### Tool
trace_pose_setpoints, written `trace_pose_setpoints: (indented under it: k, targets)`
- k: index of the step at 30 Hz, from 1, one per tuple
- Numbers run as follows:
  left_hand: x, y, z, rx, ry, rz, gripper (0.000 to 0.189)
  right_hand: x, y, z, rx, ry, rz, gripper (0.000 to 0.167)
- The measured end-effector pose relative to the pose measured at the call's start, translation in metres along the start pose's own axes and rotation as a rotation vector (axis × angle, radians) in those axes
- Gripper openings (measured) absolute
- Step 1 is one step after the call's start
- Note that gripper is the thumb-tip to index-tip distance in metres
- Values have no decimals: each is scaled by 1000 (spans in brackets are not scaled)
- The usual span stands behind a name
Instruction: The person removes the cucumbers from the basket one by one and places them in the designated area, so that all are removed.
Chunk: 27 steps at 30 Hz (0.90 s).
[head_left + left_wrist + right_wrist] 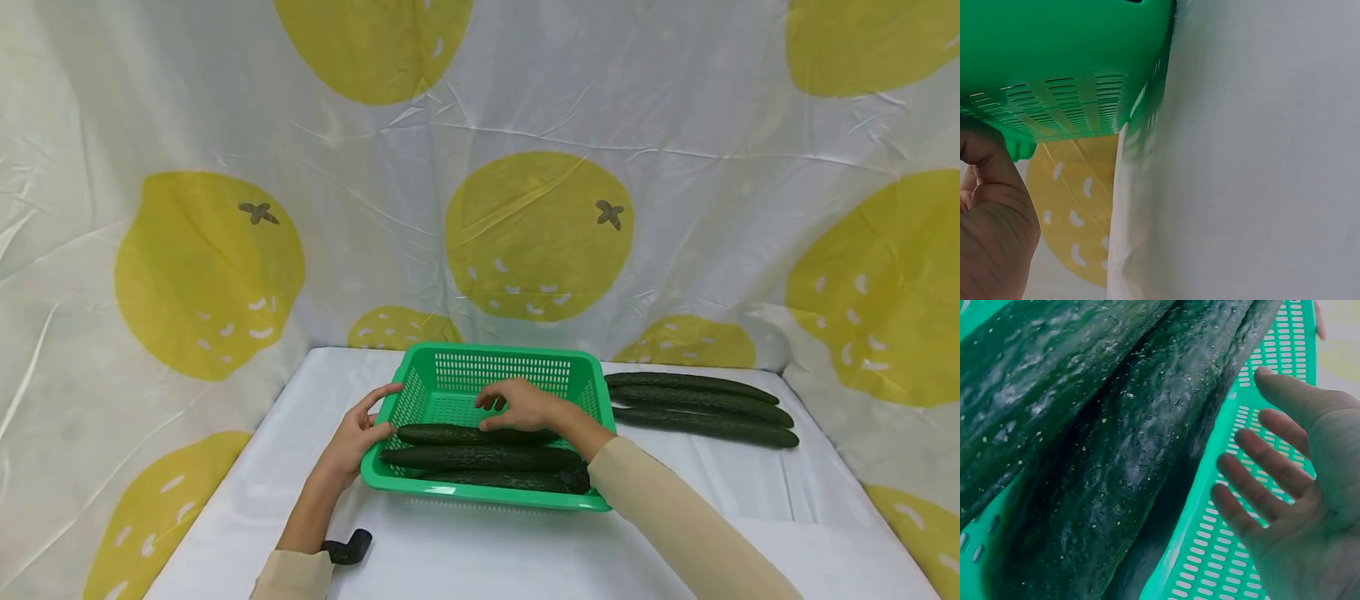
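Note:
A green plastic basket (pixel 480 497) with slotted walls stands on the white-covered table. Several long dark green cucumbers lie in its near half, among them a rear cucumber (pixel 442 434) and a middle cucumber (pixel 480 457). My left hand (pixel 352 442) grips the basket's left rim, thumb and fingers at the edge; the left wrist view shows the hand (pixel 997 212) with bent fingers beside the basket wall. Over the inside of the basket hovers my right hand (pixel 521 406), just behind the cucumbers. In the right wrist view its fingers (pixel 1269 461) are spread and loosely bent, holding nothing.
Three more cucumbers (pixel 697 401) lie side by side on the table (pixel 750 483), right of the basket. A black strap-like piece (pixel 349 547) shows at the left wrist. Cloth printed with lemons (pixel 540 237) hangs behind and at both sides.

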State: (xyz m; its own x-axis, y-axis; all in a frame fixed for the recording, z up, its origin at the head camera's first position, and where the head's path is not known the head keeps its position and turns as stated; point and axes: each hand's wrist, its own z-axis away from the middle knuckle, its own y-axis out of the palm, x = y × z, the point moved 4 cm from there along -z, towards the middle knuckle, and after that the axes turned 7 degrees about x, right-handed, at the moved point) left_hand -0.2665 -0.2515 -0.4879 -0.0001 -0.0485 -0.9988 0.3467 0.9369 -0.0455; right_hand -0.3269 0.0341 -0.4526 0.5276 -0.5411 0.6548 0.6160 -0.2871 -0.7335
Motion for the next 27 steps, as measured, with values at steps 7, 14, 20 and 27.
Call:
trace_pose_setpoints:
  k: [7, 14, 20, 27]
  targets:
    - [2, 1, 0, 1, 8, 11, 68, -8, 10, -1, 74, 44, 42, 42]
    - [0, 1, 0, -10, 10, 13, 67, -10, 14, -1, 131, 83, 49, 37]
    - [-1, 1, 0, 4, 9, 15, 68, -13, 16, -2, 132, 104, 52, 40]
    - [0, 2, 0, 1, 12, 22, 67, -12, 15, -4, 75, 103, 28, 32]
